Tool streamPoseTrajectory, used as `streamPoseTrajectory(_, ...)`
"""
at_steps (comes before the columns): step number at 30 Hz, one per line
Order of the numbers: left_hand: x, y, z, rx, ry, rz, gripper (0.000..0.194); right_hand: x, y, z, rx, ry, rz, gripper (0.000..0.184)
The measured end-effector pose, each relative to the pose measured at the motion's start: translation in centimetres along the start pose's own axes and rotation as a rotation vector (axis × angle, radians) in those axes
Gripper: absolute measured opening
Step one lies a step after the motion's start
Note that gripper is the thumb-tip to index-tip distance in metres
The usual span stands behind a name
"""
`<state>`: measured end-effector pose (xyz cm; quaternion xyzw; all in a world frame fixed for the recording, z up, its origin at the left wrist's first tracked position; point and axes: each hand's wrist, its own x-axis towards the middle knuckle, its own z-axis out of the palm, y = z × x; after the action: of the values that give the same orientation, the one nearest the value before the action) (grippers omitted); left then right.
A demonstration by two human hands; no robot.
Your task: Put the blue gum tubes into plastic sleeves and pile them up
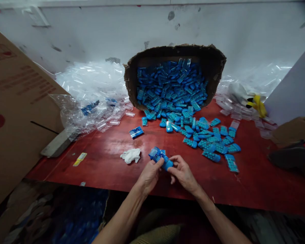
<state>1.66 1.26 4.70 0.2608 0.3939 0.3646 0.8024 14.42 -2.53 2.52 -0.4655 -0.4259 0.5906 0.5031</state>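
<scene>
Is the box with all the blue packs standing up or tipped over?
Tipped over: the box has its open mouth facing sideways toward us, with blue packs trailing out onto the red table.

We count two hands, left hand [150,173] and right hand [183,173], at least one held blue pack [168,165], one crumpled white tissue [130,156], one yellow-and-white strip [80,159], over twenty loose blue packs [210,156], and uncountably many inside one tipped carton [130,83].
</scene>
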Motion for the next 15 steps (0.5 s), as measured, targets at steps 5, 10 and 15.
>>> streamPoseTrajectory(5,0.1,0.7,-0.2,0.048,0.06,-0.01,0.027,-0.3,-1.8,-0.5,-0.193,0.012,-0.082,0.036)
streamPoseTrajectory(10,-0.3,1.2,-0.6,-0.005,-0.149,-0.126,0.023,-0.2,-3.1,-1.2,-0.151,-0.192,-0.004,0.065)
streamPoseTrajectory(15,-0.6,1.6,-1.0,0.076,-0.308,-0.179,0.026,-0.3,-3.0,-1.4,-0.116,-0.287,0.067,0.078)
